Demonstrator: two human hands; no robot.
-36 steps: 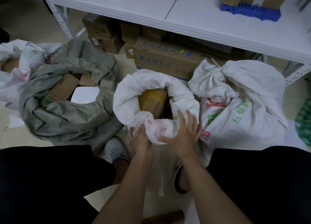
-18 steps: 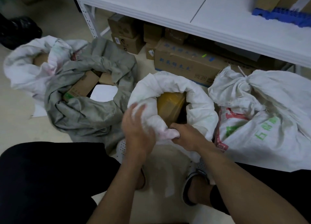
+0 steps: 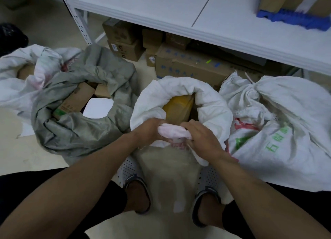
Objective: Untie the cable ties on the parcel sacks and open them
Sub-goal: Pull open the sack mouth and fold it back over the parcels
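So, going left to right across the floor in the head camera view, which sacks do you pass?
Open white sack → open grey sack → white sack gripped by both hands → white sack with its neck tied.

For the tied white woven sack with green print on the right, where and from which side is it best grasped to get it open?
Probably at the gathered neck of the tied white woven sack with green print. The fabric bunches into a narrow waist there, with a thin tie end sticking up. Come from above, since the white metal shelf and cardboard boxes crowd the far side.
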